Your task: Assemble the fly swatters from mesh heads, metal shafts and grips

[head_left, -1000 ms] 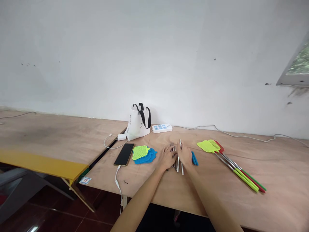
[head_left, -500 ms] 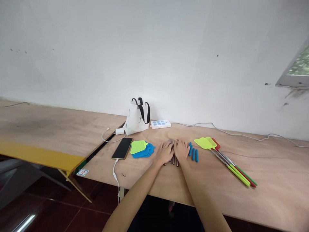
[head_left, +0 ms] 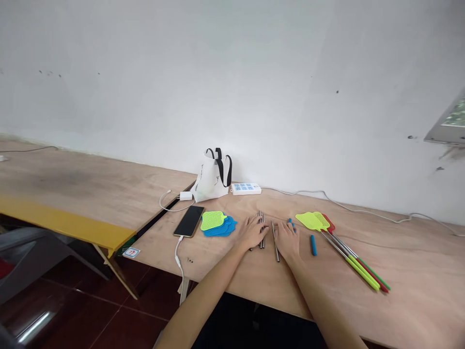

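Laying both hands flat among metal rods on the middle of the wooden table.
Left hand is covering the rod bundle, fingers slightly spread; right hand is resting palm-down, fingers close together, just right of a single rod, a blue grip lying further right.

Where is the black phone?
In the head view, the phone lies flat on the table, left of the left hand, beside the green and blue swatter heads, in front of the white bag.
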Action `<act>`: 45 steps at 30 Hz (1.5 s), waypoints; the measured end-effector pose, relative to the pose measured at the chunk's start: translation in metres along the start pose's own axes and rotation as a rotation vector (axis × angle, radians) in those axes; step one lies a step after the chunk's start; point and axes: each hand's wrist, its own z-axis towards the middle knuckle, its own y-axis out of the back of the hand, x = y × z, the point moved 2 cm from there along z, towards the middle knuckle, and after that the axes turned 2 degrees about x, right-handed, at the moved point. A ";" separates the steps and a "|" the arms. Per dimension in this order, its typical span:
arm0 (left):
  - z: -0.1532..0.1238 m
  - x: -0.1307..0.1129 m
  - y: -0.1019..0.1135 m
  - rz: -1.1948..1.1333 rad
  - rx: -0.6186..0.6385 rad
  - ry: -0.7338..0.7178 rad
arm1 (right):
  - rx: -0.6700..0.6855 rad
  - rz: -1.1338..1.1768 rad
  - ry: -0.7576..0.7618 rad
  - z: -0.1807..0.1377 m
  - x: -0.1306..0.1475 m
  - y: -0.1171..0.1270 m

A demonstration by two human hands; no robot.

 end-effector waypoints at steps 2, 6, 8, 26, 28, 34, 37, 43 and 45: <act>0.000 0.000 -0.001 0.008 -0.005 -0.022 | -0.003 -0.018 0.021 0.002 0.000 -0.001; -0.001 -0.001 0.000 0.032 0.015 -0.053 | -0.009 -0.015 0.071 0.009 0.002 -0.005; -0.002 -0.002 0.001 0.032 0.031 -0.063 | -0.009 0.007 0.109 0.009 0.001 -0.007; -0.002 -0.001 0.001 -0.001 -0.020 -0.049 | -0.131 -0.060 0.166 -0.044 -0.060 0.006; -0.001 0.000 0.000 -0.002 -0.022 -0.057 | -0.160 -0.108 0.083 -0.055 -0.083 0.007; 0.000 0.004 -0.005 -0.017 -0.028 -0.050 | -0.107 0.016 -0.197 -0.074 -0.146 -0.005; 0.000 0.004 -0.005 -0.017 -0.030 -0.051 | -0.075 0.145 -0.123 -0.072 -0.150 -0.012; 0.000 0.003 -0.002 -0.014 -0.021 -0.046 | 0.006 0.221 0.018 -0.047 -0.137 -0.015; 0.000 0.002 -0.002 -0.013 -0.016 -0.045 | 0.046 0.199 0.053 -0.036 -0.133 -0.014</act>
